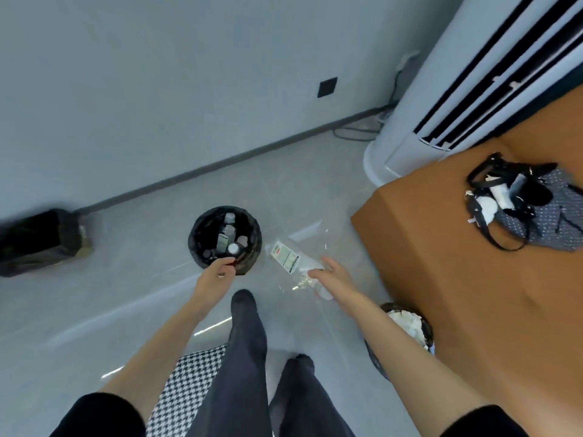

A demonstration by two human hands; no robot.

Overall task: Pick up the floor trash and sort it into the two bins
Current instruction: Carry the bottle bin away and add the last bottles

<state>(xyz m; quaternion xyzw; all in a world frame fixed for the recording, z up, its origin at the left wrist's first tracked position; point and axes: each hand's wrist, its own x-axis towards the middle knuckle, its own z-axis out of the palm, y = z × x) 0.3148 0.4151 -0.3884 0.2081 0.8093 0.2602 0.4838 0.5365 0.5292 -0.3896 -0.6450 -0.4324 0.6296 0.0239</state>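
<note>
A round bin (pixel 202 252) lined with a black bag stands on the grey floor ahead and holds several plastic bottles. My left hand (pixel 220 268) rests at its near rim, fingers curled; what it grips is hard to tell. A clear plastic wrapper (pixel 291 252) with a white printed label lies on the floor to the bin's right. My right hand (pixel 328 272) reaches onto the wrapper's near end, fingers spread and touching it. A second bin (pixel 424 324) with white paper trash stands by the brown table, partly hidden behind my right forearm.
A brown table (pixel 457 279) fills the right side, with a black strapped bag (pixel 520 197) on it. A white floor air conditioner (pixel 426 121) stands behind, with cables at the wall. A black bag (pixel 38 241) lies at far left. My legs and a houndstooth cloth (pixel 186 386) are below.
</note>
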